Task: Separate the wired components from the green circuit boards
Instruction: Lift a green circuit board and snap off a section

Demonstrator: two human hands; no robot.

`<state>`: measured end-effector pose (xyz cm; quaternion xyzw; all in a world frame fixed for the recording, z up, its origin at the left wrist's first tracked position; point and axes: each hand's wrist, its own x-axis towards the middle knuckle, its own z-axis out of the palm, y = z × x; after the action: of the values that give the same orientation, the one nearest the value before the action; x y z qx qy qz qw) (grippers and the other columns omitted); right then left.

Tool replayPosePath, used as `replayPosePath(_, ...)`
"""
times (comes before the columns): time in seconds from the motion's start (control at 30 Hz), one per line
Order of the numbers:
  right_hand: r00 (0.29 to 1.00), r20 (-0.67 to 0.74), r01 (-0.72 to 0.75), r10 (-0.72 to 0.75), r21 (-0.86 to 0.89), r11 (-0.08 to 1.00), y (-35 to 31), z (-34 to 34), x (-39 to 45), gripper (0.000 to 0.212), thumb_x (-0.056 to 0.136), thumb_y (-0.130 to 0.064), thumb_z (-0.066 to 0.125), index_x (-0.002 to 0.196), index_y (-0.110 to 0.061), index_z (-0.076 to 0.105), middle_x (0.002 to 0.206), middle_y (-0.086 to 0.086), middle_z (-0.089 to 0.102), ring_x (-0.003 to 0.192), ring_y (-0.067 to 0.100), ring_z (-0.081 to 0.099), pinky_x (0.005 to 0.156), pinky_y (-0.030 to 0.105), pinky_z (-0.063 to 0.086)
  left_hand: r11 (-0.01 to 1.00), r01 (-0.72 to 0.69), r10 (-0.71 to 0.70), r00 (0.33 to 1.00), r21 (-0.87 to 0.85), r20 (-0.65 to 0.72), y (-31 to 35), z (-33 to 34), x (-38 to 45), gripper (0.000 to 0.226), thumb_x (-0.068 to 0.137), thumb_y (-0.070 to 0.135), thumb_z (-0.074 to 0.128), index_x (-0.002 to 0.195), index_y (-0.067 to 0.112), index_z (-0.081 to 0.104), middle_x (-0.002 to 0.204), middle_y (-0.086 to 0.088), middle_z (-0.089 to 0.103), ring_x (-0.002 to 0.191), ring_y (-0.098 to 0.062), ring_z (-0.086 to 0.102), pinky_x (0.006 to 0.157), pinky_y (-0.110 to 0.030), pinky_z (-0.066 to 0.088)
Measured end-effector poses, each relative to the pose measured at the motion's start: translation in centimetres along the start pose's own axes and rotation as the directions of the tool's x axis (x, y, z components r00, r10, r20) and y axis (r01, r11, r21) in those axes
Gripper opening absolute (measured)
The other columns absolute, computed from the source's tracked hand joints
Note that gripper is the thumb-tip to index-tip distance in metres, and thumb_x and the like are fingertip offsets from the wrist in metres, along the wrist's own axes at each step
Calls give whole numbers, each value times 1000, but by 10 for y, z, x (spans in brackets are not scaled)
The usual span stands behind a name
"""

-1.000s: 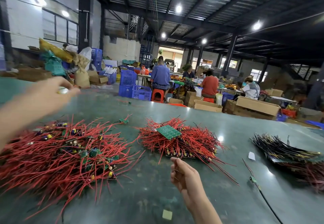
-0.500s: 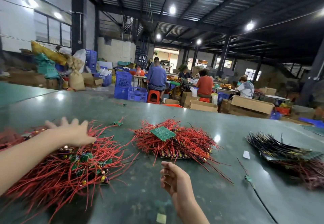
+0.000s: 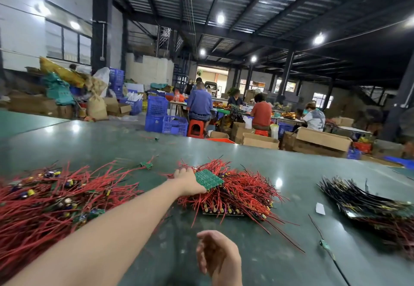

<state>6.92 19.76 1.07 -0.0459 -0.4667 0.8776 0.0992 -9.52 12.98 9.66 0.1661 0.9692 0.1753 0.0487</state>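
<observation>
The left hand (image 3: 187, 181) is gripping the near-left edge of a green circuit board (image 3: 209, 179) lying atop the middle pile of red-wired components (image 3: 242, 192). The right hand (image 3: 216, 254) is hovering nearer, fingers relaxed, holding nothing.

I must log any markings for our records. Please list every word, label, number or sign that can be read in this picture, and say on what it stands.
None can be read.
green circuit board under the left hand: fine pattern only, no legible print.
white paper scrap on the table: looks blank.
blue crates and cardboard boxes: any print is too small and blurred.
</observation>
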Motion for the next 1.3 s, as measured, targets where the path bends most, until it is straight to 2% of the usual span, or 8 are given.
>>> replayPosePath(0.23, 990, 142, 38, -21, -118, 992, 12, -1, 3, 29, 49, -18, 63, 59, 9, 65, 42, 19, 49, 24, 18, 41, 32, 13, 27, 994, -98, 98, 995, 42, 5, 15, 38, 39, 84, 83, 68, 45, 150, 33, 8, 159, -5, -9, 146, -28, -8, 113, -59, 2)
replayPosePath(0.43, 978, 209, 55, -24, -145, 988, 14, -5, 3, 41, 45, -30, 68, 64, 7, 67, 44, 18, 51, 27, 18, 43, 32, 15, 28, 995, -80, 78, 996, -66, -33, 10, 47, 56, 60, 76, 61, 60, 124, 29, 41, 142, -13, 34, 135, -33, 26, 109, -55, 25)
replayPosePath(0.63, 980, 199, 54, -21, -160, 986, 14, -11, 5, 42, 45, -32, 69, 66, 5, 69, 49, 20, 56, 29, 19, 45, 34, 18, 32, 997, 11, -16, 998, -74, -62, 8, 38, 55, 118, 54, 71, 72, 147, 26, 14, 148, -17, 26, 137, -38, 21, 106, -54, 25)
replayPosePath(0.83, 988, 153, 48, -27, -140, 989, 11, -12, 6, 42, 44, -28, 69, 65, 8, 68, 48, 23, 55, 28, 20, 45, 31, 15, 34, 987, -32, -6, 973, -160, -231, 12, 23, 44, 124, 57, 58, 79, 148, 28, 0, 145, -9, 37, 136, -37, 18, 108, -56, 19)
replayPosePath(1.0, 997, 2, 73, -73, -114, 991, 4, -8, -1, 34, 68, -18, 59, 76, 15, 60, 49, 24, 53, 28, 21, 43, 30, 17, 34, 905, -338, 29, 657, -260, -754, 10, -3, -8, 115, 53, 48, 83, 144, 33, 15, 140, -1, 39, 121, -28, 26, 91, -39, 26)
replayPosePath(1.1, 968, -102, 205, -227, -189, 960, 4, -13, -3, 29, 91, 5, 35, 86, 6, 63, 57, 19, 58, 37, 20, 49, 35, 21, 39, 845, -498, 92, 491, -193, -866, -2, -1, -59, 114, 46, 44, 83, 140, 33, 20, 134, 3, 41, 118, -21, 28, 87, -35, 20)
replayPosePath(1.2, 888, -142, 392, -438, -267, 880, 2, -7, -6, 29, 93, 6, 37, 97, -5, 63, 70, 8, 65, 52, 14, 54, 48, 21, 43, 806, -548, 92, 491, -225, -866, -18, 19, -109, 112, 46, 52, 75, 141, 34, 18, 131, 16, 33, 122, -18, 30, 94, -37, 22)
replayPosePath(1.3, 904, -139, 376, -405, -195, 906, 1, 9, -7, 21, 89, -8, 42, 100, -9, 59, 81, 8, 67, 64, 14, 61, 59, 21, 47, 835, -523, 139, 499, -169, -855, -33, 49, -144, 114, 44, 48, 75, 142, 33, 19, 134, 14, 32, 123, -19, 32, 95, -42, 25)
